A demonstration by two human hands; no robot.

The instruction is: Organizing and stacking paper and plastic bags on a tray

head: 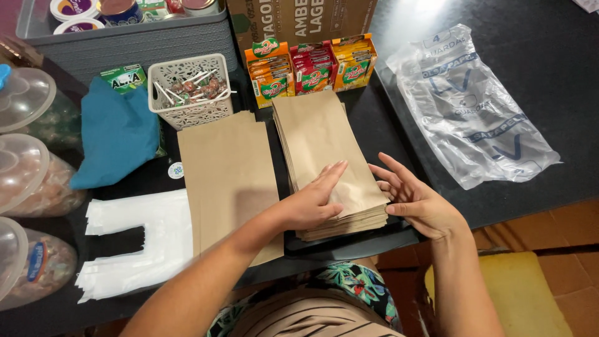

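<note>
You are pressing your left hand (312, 203) flat on the stack of brown paper bags (327, 156) at twelve o'clock while your right hand (415, 200), fingers spread, is fingering its three-o'clock edge, grasping nothing, no bag lifted yet.

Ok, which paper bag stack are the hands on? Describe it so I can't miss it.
On the dark counter, below the three snack-packet display boxes, sits the thick stack of brown paper bags. Unlike the thin flat bags beside it, the left hand presses its top.
</note>
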